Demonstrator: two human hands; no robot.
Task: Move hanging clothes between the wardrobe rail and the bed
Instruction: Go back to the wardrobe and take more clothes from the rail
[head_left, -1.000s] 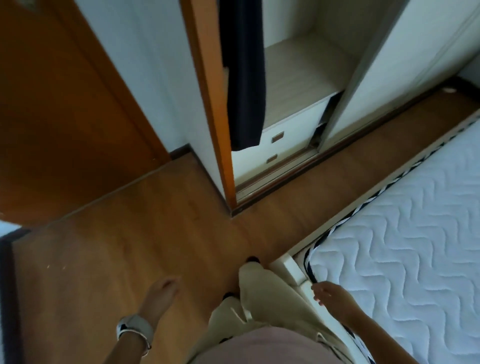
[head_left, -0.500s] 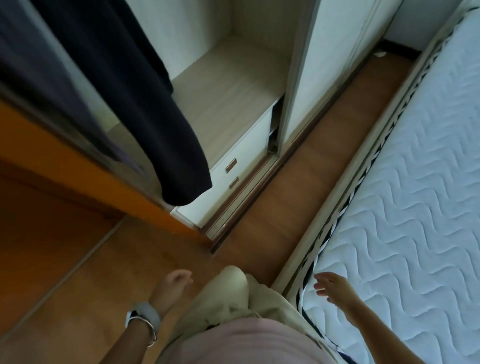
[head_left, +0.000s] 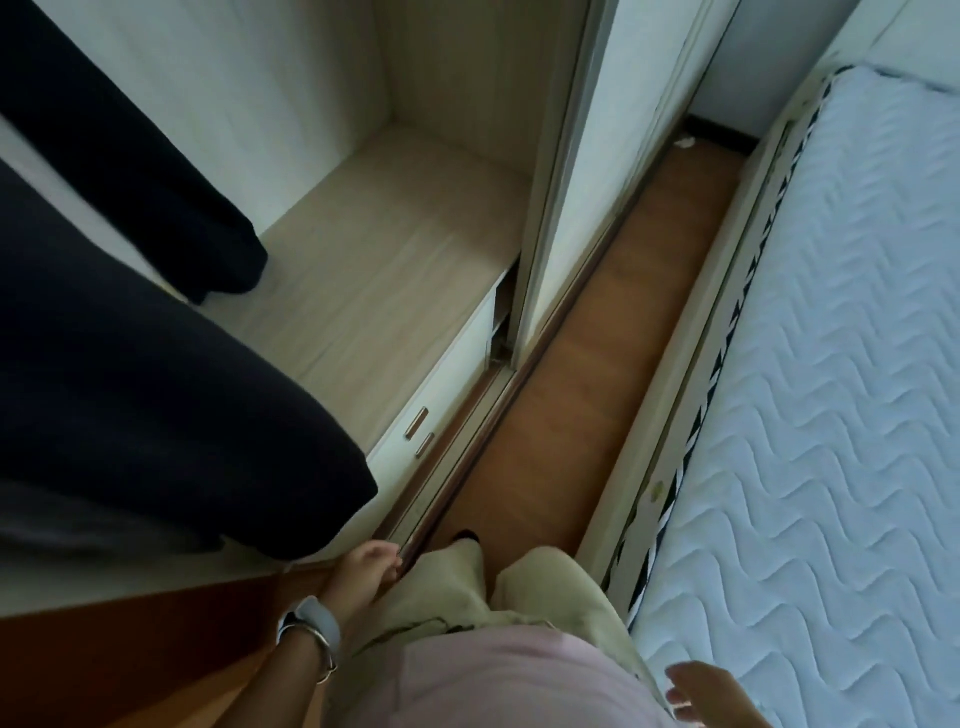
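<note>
A large dark garment (head_left: 156, 415) hangs inside the open wardrobe (head_left: 405, 270), filling its left side; the rounded hem ends above the wardrobe's lower front edge, close to the bottom track. A second dark garment (head_left: 130, 171) hangs behind it towards the back left corner, its hem just over the pale wooden shelf; what either one hangs from lies beyond the top of the view.

The left hand (head_left: 363, 569) hangs low beside the wardrobe's front edge, just under the near garment's hem; its fingers curl loosely and hold nothing; a pale watch (head_left: 311, 621) and a thin bangle (head_left: 324, 654) sit on the wrist. The right hand (head_left: 701, 691) is out at the lower right, by the near edge of the mattress (head_left: 841, 415); it is blurred, but the fingers seem spread and empty.

Below the shelf are white drawer fronts (head_left: 452, 384) with two small metal handles (head_left: 417, 423); a pale sliding door (head_left: 613, 182) closes the wardrobe's right half. A narrow strip of brown wooden floor (head_left: 582, 405) runs between wardrobe and bed (head_left: 672, 395); the bed's cream frame borders a bare white quilted mattress with black-and-white piping along its edge. The person stands in that strip in cream trousers (head_left: 519, 587) and a pink top (head_left: 493, 680).
</note>
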